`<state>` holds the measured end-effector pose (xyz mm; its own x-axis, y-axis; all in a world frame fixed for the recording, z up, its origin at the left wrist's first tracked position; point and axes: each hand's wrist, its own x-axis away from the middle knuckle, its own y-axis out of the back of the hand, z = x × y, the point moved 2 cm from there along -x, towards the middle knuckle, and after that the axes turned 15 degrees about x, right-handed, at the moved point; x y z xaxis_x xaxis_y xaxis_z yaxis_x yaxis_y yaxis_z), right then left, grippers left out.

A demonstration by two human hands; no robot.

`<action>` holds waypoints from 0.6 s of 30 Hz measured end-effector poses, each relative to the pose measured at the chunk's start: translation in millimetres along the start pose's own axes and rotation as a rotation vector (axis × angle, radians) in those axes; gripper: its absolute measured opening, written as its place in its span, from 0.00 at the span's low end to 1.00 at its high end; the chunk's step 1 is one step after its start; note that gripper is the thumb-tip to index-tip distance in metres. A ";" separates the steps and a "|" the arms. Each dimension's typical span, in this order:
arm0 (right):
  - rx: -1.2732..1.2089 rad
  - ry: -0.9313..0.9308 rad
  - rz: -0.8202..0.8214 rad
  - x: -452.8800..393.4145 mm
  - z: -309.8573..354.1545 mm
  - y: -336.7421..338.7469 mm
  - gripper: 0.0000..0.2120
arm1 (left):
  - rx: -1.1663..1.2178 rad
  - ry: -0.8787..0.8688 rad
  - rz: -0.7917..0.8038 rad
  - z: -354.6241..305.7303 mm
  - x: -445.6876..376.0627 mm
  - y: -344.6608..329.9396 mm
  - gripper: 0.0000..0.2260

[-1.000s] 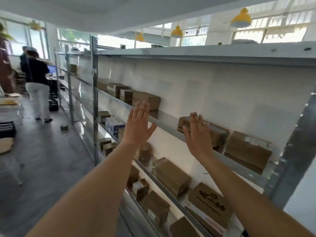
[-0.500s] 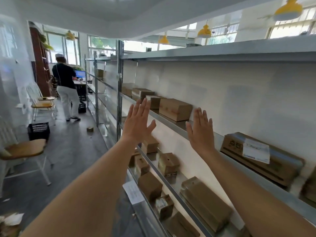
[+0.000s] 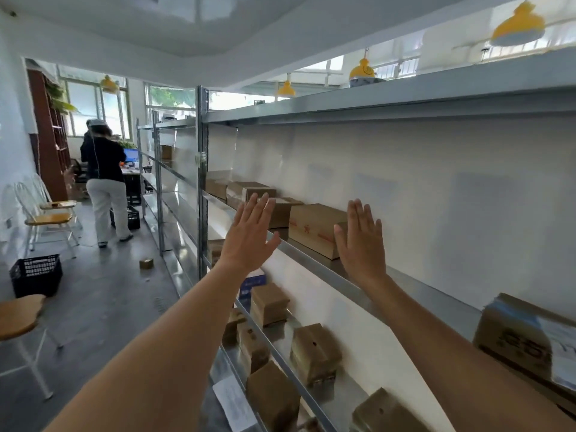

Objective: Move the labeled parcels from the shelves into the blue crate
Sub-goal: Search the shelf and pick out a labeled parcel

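My left hand (image 3: pixel 249 233) and my right hand (image 3: pixel 360 241) are raised flat with fingers spread, in front of the upper level of the metal shelves (image 3: pixel 314 260), and they hold nothing. Between the hands sits a brown parcel with red print (image 3: pixel 313 227). More brown parcels (image 3: pixel 246 191) stand further along that level. At the far right a parcel with a white label (image 3: pixel 530 341) rests on the same level. Several small brown boxes (image 3: pixel 314 350) lie on the level below. No blue crate is in view.
The shelves run along my right, with a steel upright (image 3: pixel 202 182) ahead. In the aisle stand a black crate (image 3: pixel 37 274), wooden chairs (image 3: pixel 51 216), a small box on the floor (image 3: pixel 146 263) and a person (image 3: pixel 104 188) further down by another black crate.
The view has moved along the shelves: the labeled parcel has slid toward the right edge and the red-print parcel now sits between my hands. Both hands stay raised and empty.
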<state>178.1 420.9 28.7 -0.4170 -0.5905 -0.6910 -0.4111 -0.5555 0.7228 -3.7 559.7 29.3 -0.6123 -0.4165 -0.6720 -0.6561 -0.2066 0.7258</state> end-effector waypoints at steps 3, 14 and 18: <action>-0.008 -0.029 -0.006 -30.5 -8.9 -26.7 0.29 | 0.057 -0.016 0.002 11.7 -40.0 -24.4 0.31; -0.190 -0.298 0.077 -87.8 -24.2 -119.6 0.30 | 0.840 0.317 0.056 49.0 -152.6 -149.1 0.28; -0.298 -0.431 0.044 -96.1 -17.1 -131.8 0.30 | 1.147 0.372 0.116 69.8 -187.3 -189.5 0.27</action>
<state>286.2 540.9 0.0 -0.7502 -0.3569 -0.5566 -0.1639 -0.7152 0.6795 204.5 738.6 7.5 -0.6528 -0.6487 -0.3911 -0.7309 0.6751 0.1003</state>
